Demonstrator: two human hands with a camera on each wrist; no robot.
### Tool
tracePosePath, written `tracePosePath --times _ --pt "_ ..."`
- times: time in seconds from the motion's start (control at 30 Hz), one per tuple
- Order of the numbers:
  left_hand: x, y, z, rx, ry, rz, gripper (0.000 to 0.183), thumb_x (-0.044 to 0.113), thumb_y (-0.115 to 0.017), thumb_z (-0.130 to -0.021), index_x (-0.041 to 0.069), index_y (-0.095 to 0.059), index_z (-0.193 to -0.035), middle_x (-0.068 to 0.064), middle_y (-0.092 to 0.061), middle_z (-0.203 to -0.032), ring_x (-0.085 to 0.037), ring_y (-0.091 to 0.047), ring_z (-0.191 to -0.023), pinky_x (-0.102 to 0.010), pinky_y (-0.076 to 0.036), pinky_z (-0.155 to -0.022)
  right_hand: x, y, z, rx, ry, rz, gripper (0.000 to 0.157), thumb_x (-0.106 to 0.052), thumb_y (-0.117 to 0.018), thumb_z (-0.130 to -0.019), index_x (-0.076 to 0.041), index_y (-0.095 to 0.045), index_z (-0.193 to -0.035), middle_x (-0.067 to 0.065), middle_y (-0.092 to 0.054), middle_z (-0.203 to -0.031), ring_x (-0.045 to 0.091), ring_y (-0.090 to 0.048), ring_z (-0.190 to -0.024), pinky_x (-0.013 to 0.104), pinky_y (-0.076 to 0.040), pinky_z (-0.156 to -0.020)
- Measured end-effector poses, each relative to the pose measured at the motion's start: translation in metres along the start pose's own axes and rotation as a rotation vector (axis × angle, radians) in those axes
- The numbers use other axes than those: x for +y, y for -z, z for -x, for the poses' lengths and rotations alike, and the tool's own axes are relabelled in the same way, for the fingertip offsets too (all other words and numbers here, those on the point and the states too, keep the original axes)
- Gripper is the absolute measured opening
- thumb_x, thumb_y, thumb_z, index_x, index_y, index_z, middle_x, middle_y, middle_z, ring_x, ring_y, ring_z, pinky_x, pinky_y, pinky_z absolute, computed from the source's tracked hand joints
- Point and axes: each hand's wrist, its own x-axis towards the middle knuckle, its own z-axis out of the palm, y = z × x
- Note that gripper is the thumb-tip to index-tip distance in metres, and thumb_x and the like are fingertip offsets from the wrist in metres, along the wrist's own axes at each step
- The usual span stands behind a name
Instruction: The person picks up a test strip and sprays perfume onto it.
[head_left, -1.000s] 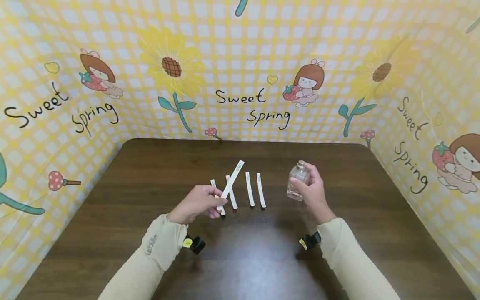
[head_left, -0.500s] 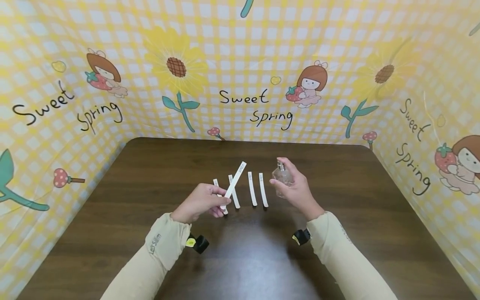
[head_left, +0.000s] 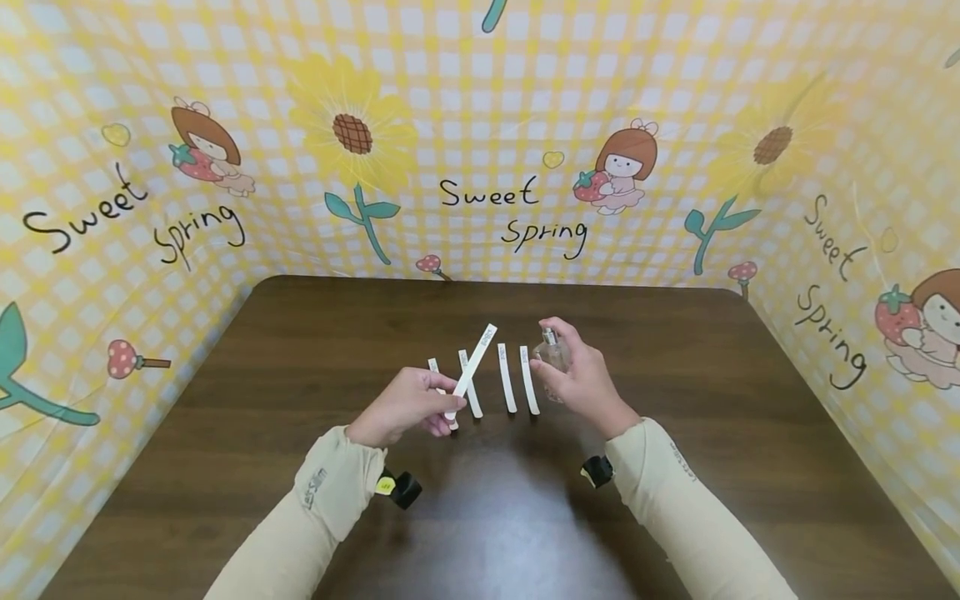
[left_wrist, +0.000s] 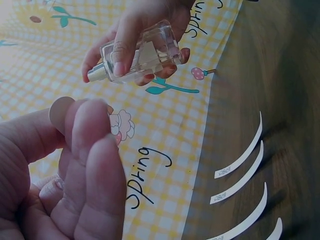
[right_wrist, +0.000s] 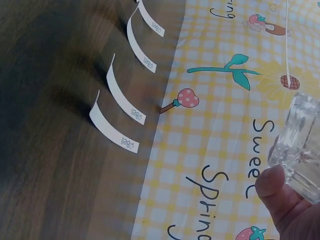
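Note:
My left hand (head_left: 408, 402) pinches one end of a white perfume test strip (head_left: 474, 360), raised and slanting up to the right over the table. In the left wrist view the strip's rounded end (left_wrist: 61, 114) pokes out beside the fingers. My right hand (head_left: 588, 379) grips a clear glass perfume bottle (head_left: 551, 354) upright, its index finger on the silver spray top (left_wrist: 97, 73). The bottle is right of the strip, with a gap between them. The right wrist view shows only part of the bottle (right_wrist: 302, 135) and a thumb at its base.
Several curved white test strips (head_left: 507, 379) lie in a row on the dark wooden table (head_left: 337, 325), printed ends toward the back. The left ones are partly covered by the left hand and raised strip. Yellow checked cloth (head_left: 480, 108) with printed figures encloses the back and sides.
The right hand has moved left with the perfume bottle, toward the raised strip, and its index finger has come onto the spray top. The left hand holds the strip nearly still.

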Motion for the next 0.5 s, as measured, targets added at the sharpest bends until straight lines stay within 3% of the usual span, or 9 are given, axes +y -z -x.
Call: tracePosePath --times 0.33,0.5 --pt "-0.0051 0.0031 0.0014 0.01 0.024 -0.017 0.022 -0.001 -0.065 -0.086 -0.014 -0.063 -0.105 -0.009 -0.064 -0.063 -0.009 -0.059 -0.048 -0.022 -0.054 -0.049 -0.0007 -0.0042 0.0038 -0.014 0.01 -0.027 0.051 -0.004 -0.073 -0.082 -0.009 -0.046 -0.125 0.009 -0.061 -0.069 0.014 -0.054 -0.052 0.03 -0.047 -0.05" --pt "-0.0033 0.0022 -0.0042 0.007 0.025 -0.016 0.023 -0.001 -0.065 -0.086 -0.014 -0.062 -0.105 -0.01 -0.064 -0.063 -0.009 -0.058 -0.048 -0.022 -0.054 -0.049 -0.0016 -0.0001 0.0037 -0.056 0.027 -0.025 0.053 -0.005 -0.073 -0.082 -0.011 -0.046 -0.128 0.011 -0.065 -0.083 0.01 -0.053 -0.056 0.029 -0.048 -0.054"
